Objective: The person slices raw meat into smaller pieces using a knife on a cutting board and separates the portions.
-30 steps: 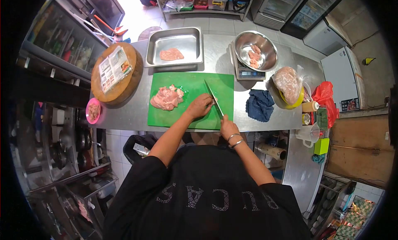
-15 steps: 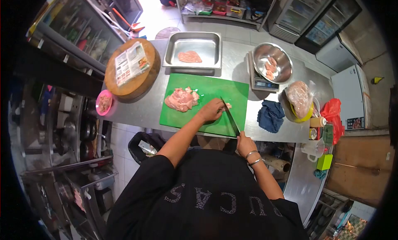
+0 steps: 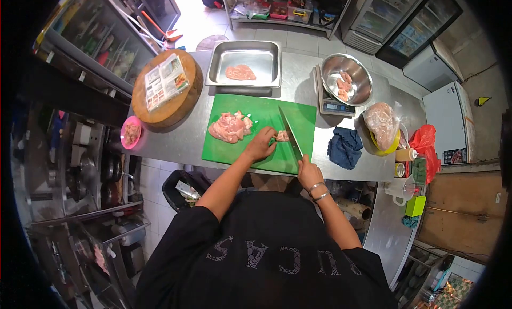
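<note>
My right hand (image 3: 309,173) is wrapped round the handle of a long knife (image 3: 290,132), whose blade points away from me over the green cutting board (image 3: 240,155). Just left of the blade lies a small piece of raw meat (image 3: 282,135). My left hand (image 3: 261,143) is beside that piece, its thumb and fingers apart, with the fingertips close to the meat's left edge. A larger pile of raw meat (image 3: 230,127) rests on the left part of the board.
Behind the board stands a metal tray (image 3: 244,89) with one meat slice. A steel bowl (image 3: 364,79) of meat sits on a scale (image 3: 336,107). Around are a blue cloth (image 3: 345,148), bagged meat (image 3: 381,125), a round wooden block (image 3: 186,98) and a pink bowl (image 3: 130,143).
The view has shifted. My left hand has drawn back from the small piece of meat, which now shows more fully, and its fingers have spread. The knife remains in my right hand.
</note>
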Available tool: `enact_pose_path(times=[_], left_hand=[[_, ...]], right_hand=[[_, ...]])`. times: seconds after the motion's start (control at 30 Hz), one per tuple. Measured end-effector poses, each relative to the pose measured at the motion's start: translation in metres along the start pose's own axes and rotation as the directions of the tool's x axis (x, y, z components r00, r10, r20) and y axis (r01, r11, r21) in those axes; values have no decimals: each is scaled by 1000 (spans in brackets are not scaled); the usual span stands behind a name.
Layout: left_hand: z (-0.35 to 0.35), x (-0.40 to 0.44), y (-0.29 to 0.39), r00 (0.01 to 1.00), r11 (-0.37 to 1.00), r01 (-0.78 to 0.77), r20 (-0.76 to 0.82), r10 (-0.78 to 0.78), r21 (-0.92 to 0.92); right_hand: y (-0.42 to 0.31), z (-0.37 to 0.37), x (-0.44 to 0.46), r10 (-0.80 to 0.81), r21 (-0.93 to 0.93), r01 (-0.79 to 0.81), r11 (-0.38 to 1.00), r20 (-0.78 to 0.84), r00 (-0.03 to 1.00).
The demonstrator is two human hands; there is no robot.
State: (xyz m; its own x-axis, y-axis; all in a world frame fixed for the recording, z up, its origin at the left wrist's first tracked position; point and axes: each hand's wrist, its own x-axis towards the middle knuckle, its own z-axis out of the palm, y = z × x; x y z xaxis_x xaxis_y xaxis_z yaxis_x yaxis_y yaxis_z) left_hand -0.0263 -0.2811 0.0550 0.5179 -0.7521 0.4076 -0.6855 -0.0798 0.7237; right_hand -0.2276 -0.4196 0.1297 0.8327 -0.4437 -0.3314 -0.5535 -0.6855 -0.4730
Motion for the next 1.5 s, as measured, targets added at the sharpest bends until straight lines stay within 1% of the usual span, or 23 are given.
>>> enact_pose_path(times=[0.03, 0.1, 0.23, 0.37, 0.47, 0.53, 0.6, 0.63, 0.7, 0.77, 0.87, 0.93, 1.0, 1.03, 1.1, 1.13, 1.23, 1.27, 1.33, 1.4, 1.43, 1.47, 1.5], left_hand=[[-2, 1, 0, 1000, 1000, 2, -2, -2, -1], [-4, 6, -4, 993, 999, -8, 114, 3, 43], [0, 9, -9, 991, 998, -49, 123, 43, 45], [0, 9, -6, 992, 997, -48, 123, 40, 62], [0, 9, -12, 984, 993, -94, 158, 81, 72], [-5, 1, -8, 976, 989, -131, 183, 117, 67], [-12, -3, -5, 997, 995, -66, 39, 63, 80], [-14, -10, -5, 997, 995, -66, 37, 63, 79], [-16, -21, -6, 980, 973, 197, -39, -194, 122], [-8, -23, -10, 968, 965, 251, -47, -248, 82], [7, -11, 2, 934, 935, 356, -30, -355, 2], [18, -4, 9, 913, 912, 408, -1, -408, -33], [31, -3, 9, 913, 919, 391, -101, -394, -51], [35, -4, 9, 918, 923, 381, -99, -384, -50], [43, -3, 9, 823, 817, 487, -151, -548, -309], [38, 9, 20, 828, 820, 481, -148, -541, -309], [20, 64, 63, 899, 900, 347, -179, -400, -264], [15, 92, 77, 917, 908, 317, -157, -367, -273], [16, 154, 98, 946, 946, 195, -207, -251, -259], [23, 208, 120, 959, 882, 90, -200, -203, -462], [28, 234, 120, 965, 971, -35, -262, -30, -237], [30, 248, 121, 949, 988, -154, -277, 149, 6], [29, 250, 129, 950, 990, -144, -278, 142, 15]], right_hand=[[0, -3, -7, -9, -20, 10, 1000, 46, 999], [0, -6, -17, -9, -30, 11, 999, 89, 996], [3, 2, -18, -19, -42, 26, 999, 164, 986], [6, 40, 11, -41, -4, 42, 999, 154, 987], [0, 54, 34, -28, 48, 26, 998, 35, 999], [-1, 48, 38, -50, 27, 47, 998, 81, 995], [2, 24, 26, -37, -15, 38, 999, 44, 998], [7, 12, 14, -25, -62, 27, 998, 26, 999], [21, 3, -1, 12, -114, -13, 993, -6, 1000], [38, 7, -12, 39, -195, -53, 979, -76, 996], [42, 26, -15, 27, -223, -38, 974, -55, 998], [34, 43, -11, 18, -170, -19, 985, -11, 1000], [27, 54, -7, -69, 128, 64, 990, 35, 997], [29, 59, -5, -67, 129, 64, 990, 23, 997], [34, 65, -2, -150, 331, 176, 927, -103, 983], [29, 53, -5, -146, 331, 175, 927, -111, 983], [13, 5, -26, -22, 357, 58, 932, -104, 994], [10, -12, -32, 37, 421, 37, 906, -166, 985], [23, -16, -35, 125, 503, 36, 863, -282, 951], [24, -23, -44, 217, 626, 93, 774, -401, 890], [21, -30, -49, 296, 730, 74, 679, -365, 883], [36, -17, -46, 286, 702, 147, 697, -460, 841], [33, -19, -52, 312, 739, 145, 658, -443, 841]])
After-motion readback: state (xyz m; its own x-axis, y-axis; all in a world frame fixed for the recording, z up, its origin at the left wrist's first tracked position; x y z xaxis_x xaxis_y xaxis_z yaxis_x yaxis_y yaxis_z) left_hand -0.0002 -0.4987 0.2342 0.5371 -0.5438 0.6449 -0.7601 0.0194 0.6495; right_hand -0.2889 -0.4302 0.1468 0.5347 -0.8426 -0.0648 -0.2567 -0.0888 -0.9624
